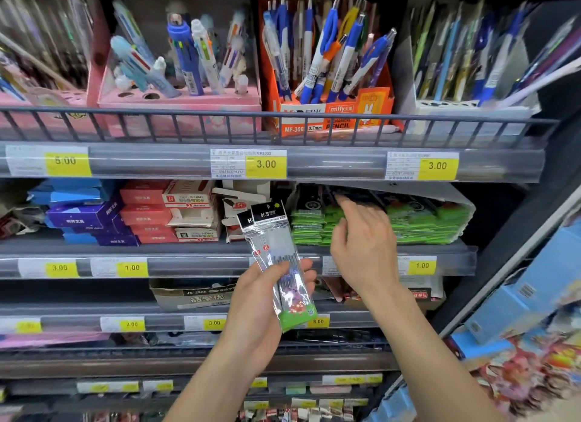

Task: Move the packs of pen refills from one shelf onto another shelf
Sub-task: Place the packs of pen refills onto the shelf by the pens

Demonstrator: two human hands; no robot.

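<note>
My left hand grips two clear packs of pen refills with black headers and green bottoms, held upright in front of the middle shelf. More refill packs with green ends lie stacked in a white box on that shelf. My right hand reaches into the stack, fingers curled at the top of the packs near the shelf's underside. Whether its fingertips pinch a pack cannot be made out.
Boxes of pens and mechanical pencils stand on the top shelf behind a wire rail. Small red, blue and purple boxes are stacked left of the refills. Lower shelves hold cartons and price tags. Blue packages hang at right.
</note>
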